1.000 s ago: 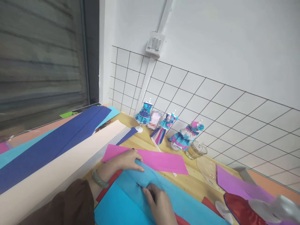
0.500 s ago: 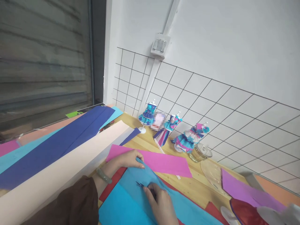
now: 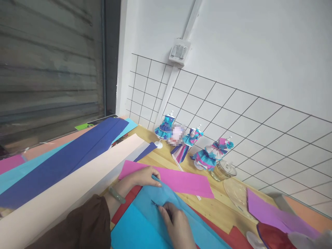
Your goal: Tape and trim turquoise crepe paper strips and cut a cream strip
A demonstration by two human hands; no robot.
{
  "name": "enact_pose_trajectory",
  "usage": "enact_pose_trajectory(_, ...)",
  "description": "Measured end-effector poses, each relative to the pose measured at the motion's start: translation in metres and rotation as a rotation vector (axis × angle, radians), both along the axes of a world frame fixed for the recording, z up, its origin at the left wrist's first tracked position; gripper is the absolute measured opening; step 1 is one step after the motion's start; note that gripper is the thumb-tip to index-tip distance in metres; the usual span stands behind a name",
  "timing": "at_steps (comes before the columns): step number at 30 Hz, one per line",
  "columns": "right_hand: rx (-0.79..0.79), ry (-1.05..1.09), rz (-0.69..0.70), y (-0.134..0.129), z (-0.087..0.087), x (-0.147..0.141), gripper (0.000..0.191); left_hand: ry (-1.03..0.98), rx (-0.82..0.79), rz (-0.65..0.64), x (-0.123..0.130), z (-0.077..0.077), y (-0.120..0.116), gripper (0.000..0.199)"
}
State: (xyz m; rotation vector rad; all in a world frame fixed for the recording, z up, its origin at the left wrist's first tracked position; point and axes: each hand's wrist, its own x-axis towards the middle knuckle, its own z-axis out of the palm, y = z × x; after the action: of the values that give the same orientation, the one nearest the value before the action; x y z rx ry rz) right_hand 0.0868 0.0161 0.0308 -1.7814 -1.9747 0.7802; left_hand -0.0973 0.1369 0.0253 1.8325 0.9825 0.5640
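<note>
A thin blue paper sheet (image 3: 163, 200) lies across the table in front of me, over a brighter blue layer and red paper (image 3: 219, 221). With fingers pinched, my left hand (image 3: 146, 177) grips the upper edge of the thin sheet. My right hand (image 3: 176, 221) is closed around small scissors (image 3: 155, 203). Only their dark, narrow blades show, together now, lying against the blue sheet; the handles are hidden in my fingers. Just beyond my left hand is a pink paper strip (image 3: 181, 180).
Long paper sheets, navy (image 3: 77, 155) and cream (image 3: 77, 186) among them, cover the left side. Small dress forms in paper outfits (image 3: 166, 126) stand along the back, near a lidded glass jar (image 3: 223, 170). A clear plate (image 3: 237, 195) and purple paper (image 3: 275, 214) lie right.
The scissors' blades, slightly apart before, have come together. Both hands stay in nearly the same place on the blue sheet; the view has shifted slightly.
</note>
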Motion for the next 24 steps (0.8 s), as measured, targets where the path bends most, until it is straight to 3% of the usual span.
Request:
enact_pose_trajectory(6,-0.031,-0.014,0.027,0.003,-0.005,-0.001,0.041,-0.026,0.001,-0.013,0.0,0.002,-0.001,0.023)
enact_pose_trajectory(15,-0.026,-0.038,0.041,0.005,0.008,-0.017,0.036,-0.052,-0.016,-0.01,0.001,0.001,-0.001,0.023)
enact_pose_trajectory(24,0.009,-0.045,0.033,0.007,0.001,-0.017,0.035,-0.075,-0.025,-0.017,0.001,-0.003,0.001,0.023)
